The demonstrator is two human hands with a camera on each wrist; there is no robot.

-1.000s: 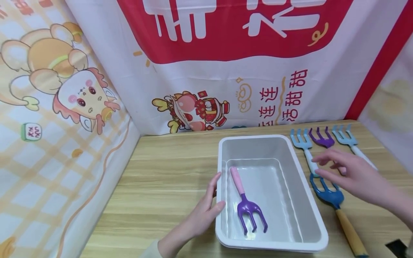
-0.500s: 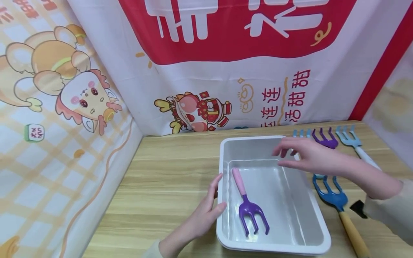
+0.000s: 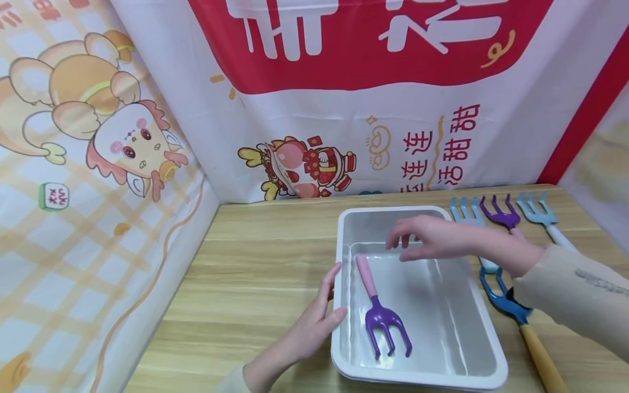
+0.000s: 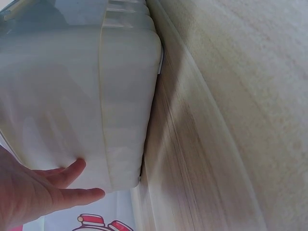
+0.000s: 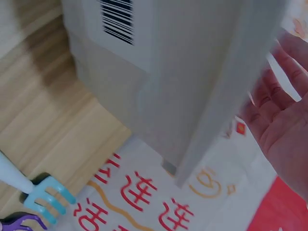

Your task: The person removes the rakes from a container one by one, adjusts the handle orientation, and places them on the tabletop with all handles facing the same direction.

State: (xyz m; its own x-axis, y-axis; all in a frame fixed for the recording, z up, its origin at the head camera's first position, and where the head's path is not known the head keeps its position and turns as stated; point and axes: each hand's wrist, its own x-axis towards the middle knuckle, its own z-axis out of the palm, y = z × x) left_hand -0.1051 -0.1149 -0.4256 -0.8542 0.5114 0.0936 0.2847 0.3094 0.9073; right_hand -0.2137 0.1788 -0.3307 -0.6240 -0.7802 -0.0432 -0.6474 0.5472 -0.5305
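In the head view, a pink-handled purple hand fork (image 3: 380, 319) lies inside a grey-white plastic bin (image 3: 339, 338), its tines toward the near end. My left hand (image 3: 314, 322) grips the bin's left wall, thumb over the rim; in the left wrist view its fingertips (image 4: 72, 172) touch the outer wall. My right hand (image 3: 427, 237) hovers over the bin's far right part, fingers loosely bent and holding nothing. Beneath my right forearm, a light-blue hand fork (image 3: 469, 213) is partly hidden. A blue hand fork (image 3: 511, 308) with a wooden handle is partly covered by the sleeve.
Right of the bin lie another purple hand fork (image 3: 503, 215) and a second light-blue one (image 3: 543, 215). All rest on a wood-grain table (image 3: 255, 262). Printed cloth (image 3: 295, 114) hangs along the back and sides.
My right hand has moved left from above the forks on the right to over the bin. My left hand stays on the bin's left wall, and the fork inside has not moved.
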